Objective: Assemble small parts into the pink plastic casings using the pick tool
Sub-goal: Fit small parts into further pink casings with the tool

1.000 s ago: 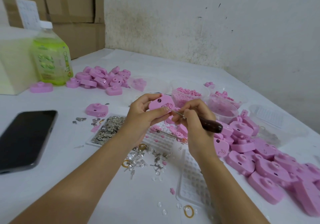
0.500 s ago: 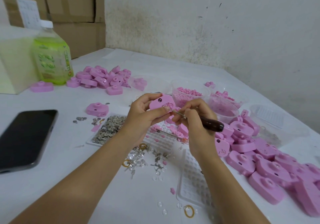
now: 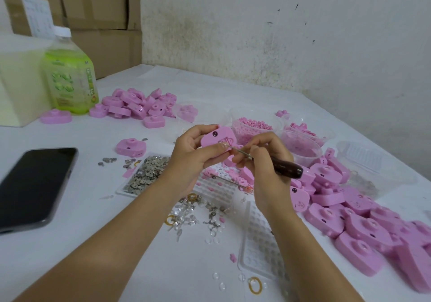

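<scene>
Pink casing (image 3: 215, 138) sits raised above the surface, pinched by the left hand (image 3: 193, 156); the right hand (image 3: 261, 161) grips the pick tool (image 3: 268, 159), tip inside the opening. Seating a small part seems underway; next likely needs gentle, steady pressing.

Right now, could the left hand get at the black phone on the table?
Probably yes. The phone lies flat to the left of the left hand, and nothing tall stands between them. But that hand's grip is taken by the pink casing, which it must set down first.
</scene>
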